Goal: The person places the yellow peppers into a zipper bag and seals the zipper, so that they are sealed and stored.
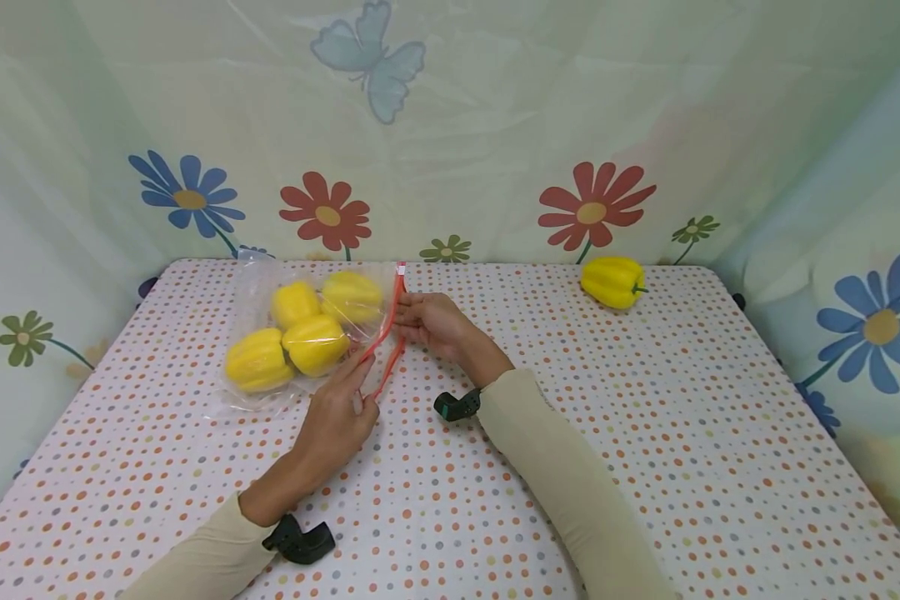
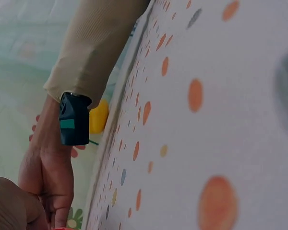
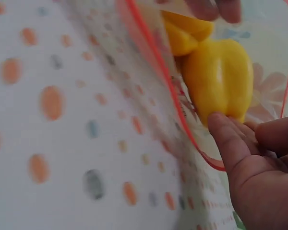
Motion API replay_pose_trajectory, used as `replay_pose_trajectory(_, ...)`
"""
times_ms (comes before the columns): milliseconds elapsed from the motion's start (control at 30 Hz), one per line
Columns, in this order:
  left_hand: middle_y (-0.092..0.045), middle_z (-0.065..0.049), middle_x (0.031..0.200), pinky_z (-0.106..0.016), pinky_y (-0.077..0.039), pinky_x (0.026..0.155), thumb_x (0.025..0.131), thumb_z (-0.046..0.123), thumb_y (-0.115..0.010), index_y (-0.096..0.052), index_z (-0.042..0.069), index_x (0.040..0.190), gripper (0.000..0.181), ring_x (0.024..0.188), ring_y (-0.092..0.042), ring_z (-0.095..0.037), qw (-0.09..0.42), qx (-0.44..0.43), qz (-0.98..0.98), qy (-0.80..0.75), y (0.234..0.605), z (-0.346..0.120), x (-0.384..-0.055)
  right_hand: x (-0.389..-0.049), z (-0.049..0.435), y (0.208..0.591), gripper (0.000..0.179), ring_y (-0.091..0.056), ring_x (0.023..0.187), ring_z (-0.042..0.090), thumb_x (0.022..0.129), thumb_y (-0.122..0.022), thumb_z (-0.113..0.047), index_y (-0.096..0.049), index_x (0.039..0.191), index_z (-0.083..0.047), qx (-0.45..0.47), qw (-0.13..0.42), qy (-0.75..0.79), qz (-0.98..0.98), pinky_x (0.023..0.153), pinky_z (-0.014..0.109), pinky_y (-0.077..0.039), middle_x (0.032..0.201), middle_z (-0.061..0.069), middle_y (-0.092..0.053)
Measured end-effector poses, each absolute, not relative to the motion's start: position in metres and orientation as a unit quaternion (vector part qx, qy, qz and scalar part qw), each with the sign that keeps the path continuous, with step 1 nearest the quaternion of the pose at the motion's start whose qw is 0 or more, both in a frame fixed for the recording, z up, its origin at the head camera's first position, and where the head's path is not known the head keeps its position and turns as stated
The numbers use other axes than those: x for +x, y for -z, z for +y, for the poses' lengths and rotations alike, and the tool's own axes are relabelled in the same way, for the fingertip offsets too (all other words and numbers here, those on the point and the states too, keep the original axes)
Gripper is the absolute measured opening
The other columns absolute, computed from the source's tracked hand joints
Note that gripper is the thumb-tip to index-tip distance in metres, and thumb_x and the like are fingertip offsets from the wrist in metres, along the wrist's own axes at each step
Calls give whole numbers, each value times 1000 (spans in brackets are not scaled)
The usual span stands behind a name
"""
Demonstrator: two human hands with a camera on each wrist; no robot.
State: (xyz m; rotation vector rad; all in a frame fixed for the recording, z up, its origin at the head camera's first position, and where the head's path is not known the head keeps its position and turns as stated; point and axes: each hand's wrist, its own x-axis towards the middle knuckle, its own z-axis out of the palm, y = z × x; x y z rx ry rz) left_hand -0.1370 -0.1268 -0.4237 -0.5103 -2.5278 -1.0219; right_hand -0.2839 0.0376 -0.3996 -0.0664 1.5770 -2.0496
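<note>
A clear zip bag (image 1: 258,279) with a red closure strip lies on the left of the table, its mouth parted toward the right. Several yellow bell peppers (image 1: 317,344) are inside. At the near end of the red strip, my left hand (image 1: 337,421) grips the bag's rim. My right hand (image 1: 435,323) is at the mouth's far side. In the right wrist view, its extended fingers (image 3: 228,143) reach into the mouth, a fingertip overlapping the nearest pepper (image 3: 221,79). Left-hand fingers (image 3: 228,9) show at the top of that view.
Another yellow bell pepper (image 1: 612,282) with a green stem lies outside the bag, at the table's back right. A dotted cloth covers the table (image 1: 690,450). Behind it hangs a flowered curtain (image 1: 480,125). Each wrist wears a black device (image 1: 298,540).
</note>
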Motion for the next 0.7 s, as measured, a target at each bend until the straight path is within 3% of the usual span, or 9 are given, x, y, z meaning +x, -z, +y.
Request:
replay_pose_trajectory(300,-42,-19,147,-36,-48,79,78,-12,-62,-51,-10,134,58,133,-41,-27,180,-180,-899,358,424,-127,-138,-296,39,398,42,-53,122,32,100,-41,4,-40,141,11,-46,296,726,619,95,36,-46,135,26,-51)
replay_pose_trajectory(467,-42,-20,147,-39,-49,88,78,-12,-62,-52,-11,134,57,134,-40,-27,180,-182,-898,358,424,-126,-138,-303,42,398,40,-54,121,32,100,-43,3,-43,139,12,-65,303,710,632,94,36,-47,133,27,-53)
replay_pose_trajectory(700,-42,-19,147,-38,-48,82,79,-10,-62,-51,-10,135,57,133,-41,-28,178,-176,-902,351,424,-126,-137,-307,37,403,37,-60,106,25,98,-42,6,-50,135,11,-85,304,711,628,95,38,-46,125,23,-57)
